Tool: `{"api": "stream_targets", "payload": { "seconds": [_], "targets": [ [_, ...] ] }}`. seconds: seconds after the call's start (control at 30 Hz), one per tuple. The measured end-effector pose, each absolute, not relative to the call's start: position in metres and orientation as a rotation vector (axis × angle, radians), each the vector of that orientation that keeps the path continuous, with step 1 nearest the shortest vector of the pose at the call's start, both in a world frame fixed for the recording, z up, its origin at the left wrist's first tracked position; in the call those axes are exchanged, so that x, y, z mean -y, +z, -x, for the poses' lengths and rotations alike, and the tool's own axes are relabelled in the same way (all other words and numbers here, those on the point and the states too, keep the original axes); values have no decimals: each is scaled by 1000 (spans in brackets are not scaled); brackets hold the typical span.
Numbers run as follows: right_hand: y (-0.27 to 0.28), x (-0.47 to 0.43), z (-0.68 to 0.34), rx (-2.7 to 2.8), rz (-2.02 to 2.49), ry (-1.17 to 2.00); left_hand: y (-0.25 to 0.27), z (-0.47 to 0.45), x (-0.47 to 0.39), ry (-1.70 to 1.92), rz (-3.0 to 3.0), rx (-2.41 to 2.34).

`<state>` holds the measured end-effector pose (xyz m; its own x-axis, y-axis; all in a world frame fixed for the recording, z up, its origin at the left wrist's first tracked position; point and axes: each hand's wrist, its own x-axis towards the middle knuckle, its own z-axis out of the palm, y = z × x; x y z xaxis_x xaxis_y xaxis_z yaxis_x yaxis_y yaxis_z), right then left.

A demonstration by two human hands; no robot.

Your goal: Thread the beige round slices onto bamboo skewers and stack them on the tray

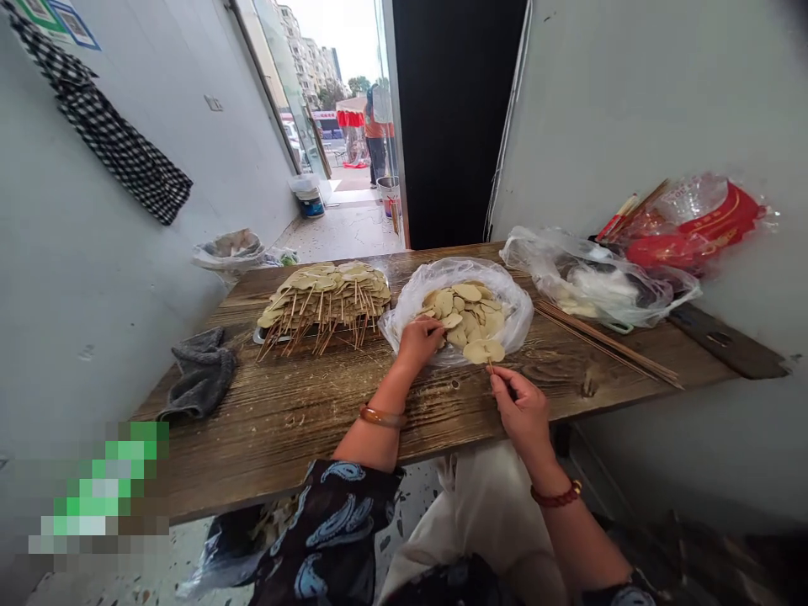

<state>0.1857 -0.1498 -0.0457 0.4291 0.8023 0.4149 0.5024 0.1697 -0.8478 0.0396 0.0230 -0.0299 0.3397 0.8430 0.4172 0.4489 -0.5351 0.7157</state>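
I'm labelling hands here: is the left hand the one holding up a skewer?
No, the right hand holds the skewer, while the left hand is at the slices in the bag.

Daylight enters through the doorway point(353, 199), where the sky point(347, 29) burns nearly white, and lays a faint sheen on the tabletop point(328, 379). The black panel point(458, 118) alongside swallows detail. Wide-angle distortion tilts the walls point(631, 109), red packaging point(707, 231) looks soft, the lower right sinks into gloom, and coarse pixels mask a green patch point(110, 484).
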Motion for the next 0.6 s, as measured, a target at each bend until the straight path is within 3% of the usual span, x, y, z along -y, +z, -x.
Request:
{"api": "stream_targets", "payload": {
  "seconds": [0.6],
  "targets": [
    [-41, 146, -187, 1232, 1429, 231, -22, -36, -23, 989, -2296, -1083]
  ]
}}
